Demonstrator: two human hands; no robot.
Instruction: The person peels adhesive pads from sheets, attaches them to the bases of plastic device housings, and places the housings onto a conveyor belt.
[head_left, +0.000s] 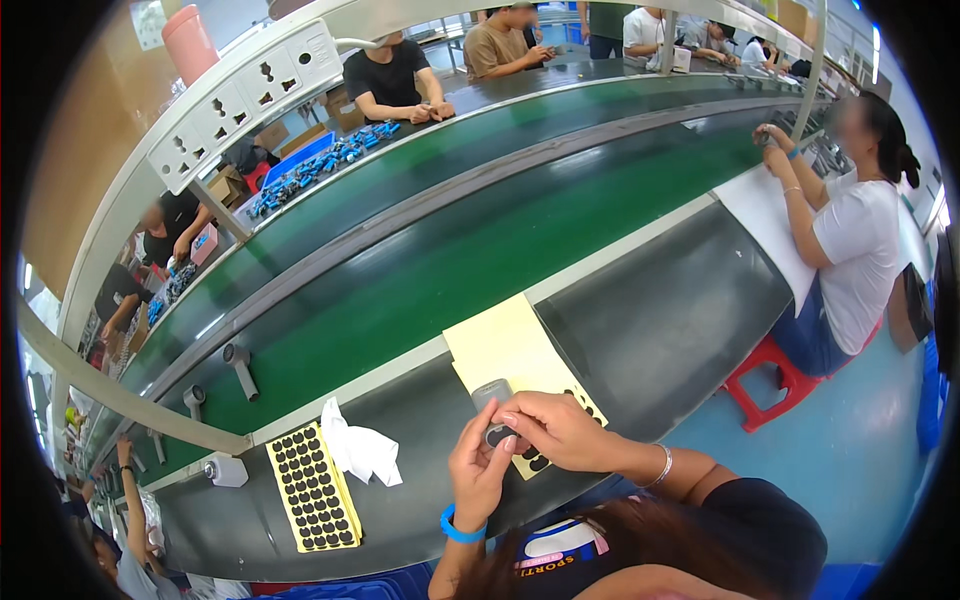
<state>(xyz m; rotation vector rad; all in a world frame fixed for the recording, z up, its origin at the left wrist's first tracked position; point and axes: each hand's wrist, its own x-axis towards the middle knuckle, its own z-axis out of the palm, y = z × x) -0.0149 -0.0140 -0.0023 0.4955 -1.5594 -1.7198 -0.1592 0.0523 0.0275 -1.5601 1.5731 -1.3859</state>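
Note:
Close in front of me, my left hand is closed around a grey handheld device with a rounded body. Its dark round end shows between my fingers. My right hand is closed too, thumb and fingertips pressed on the device near that end. Whether a small piece is pinched there is hidden. Beneath both hands lies a pale yellow sticker sheet, mostly bare, with some black round stickers along its near and right edges. To the left is a stack of yellow sheets full of black stickers.
A crumpled white tissue and a small white bottle stand left on the dark worktable. Beyond it runs a green conveyor belt carrying grey devices. A co-worker sits at right. A socket rail hangs above.

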